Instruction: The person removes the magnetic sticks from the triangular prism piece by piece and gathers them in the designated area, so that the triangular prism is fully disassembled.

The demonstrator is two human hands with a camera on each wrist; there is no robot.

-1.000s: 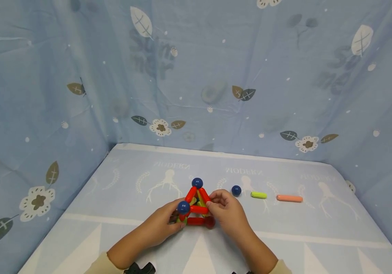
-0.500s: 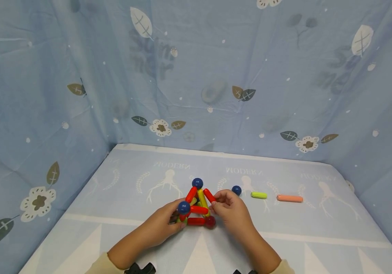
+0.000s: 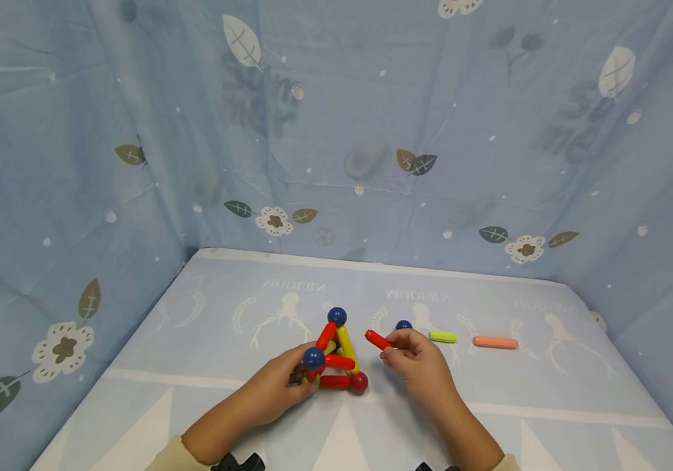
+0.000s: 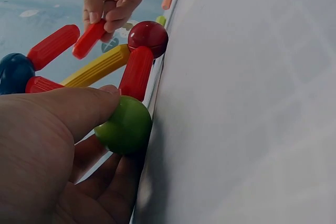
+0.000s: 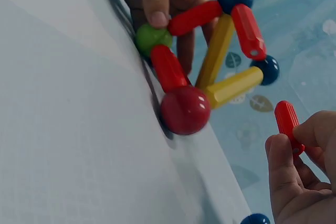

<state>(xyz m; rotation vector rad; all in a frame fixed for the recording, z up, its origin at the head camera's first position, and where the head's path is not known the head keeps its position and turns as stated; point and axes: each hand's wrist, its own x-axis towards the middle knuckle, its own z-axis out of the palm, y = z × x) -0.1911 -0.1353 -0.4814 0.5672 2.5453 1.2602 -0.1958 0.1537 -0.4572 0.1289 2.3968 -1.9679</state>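
My left hand holds a frame of magnetic rods and balls at its left side. In the left wrist view my thumb presses the green ball at a lower corner. A red ball sits at the other lower corner, joined to the green one by a red rod. Blue balls top the frame, one at the back and one nearer. A yellow rod slopes up from the red ball. Right of the frame, my right hand pinches a loose red rod between thumb and fingers, apart from the frame.
A loose blue ball lies just behind my right hand, partly hidden. Further right on the patterned tabletop are a short lime-green rod and a longer orange rod. A blue printed curtain hangs behind.
My right hand has pulled the red rod off the back blue ball and moved right with it, uncovering the yellow rod and partly covering the loose blue ball. My left hand stays put.
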